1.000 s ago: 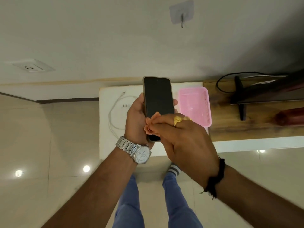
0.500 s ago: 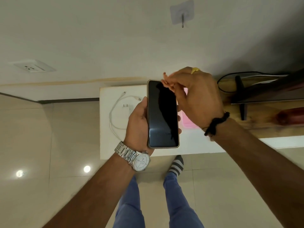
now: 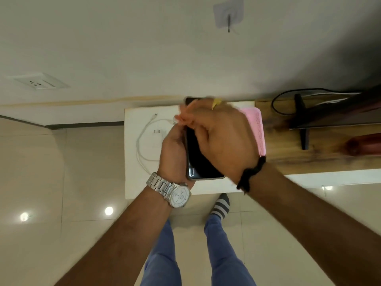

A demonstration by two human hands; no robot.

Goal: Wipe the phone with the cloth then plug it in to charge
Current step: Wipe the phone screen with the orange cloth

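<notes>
Gripping phone (image 3: pixel 199 159) in left hand (image 3: pixel 174 149), right hand (image 3: pixel 218 139) over screen, seemingly pinching cloth (image 3: pixel 181 118)

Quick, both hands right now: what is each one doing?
Left hand: grips the phone along its edge, screen up.
Right hand: pinches the orange cloth in its fingertips over the phone's upper end; blurred with motion.

The phone (image 3: pixel 198 162) has a glossy black glass face and a smooth pale rim. The cloth (image 3: pixel 182 118), blurred, looks like soft peach fabric. The watch (image 3: pixel 171 189) is brushed metal. The counter (image 3: pixel 132 178) is matt white, joining grained, varnished wood (image 3: pixel 288 162). The basket (image 3: pixel 257 129) is pink plastic mesh. The floor (image 3: pixel 41 172) tiles shine.
</notes>
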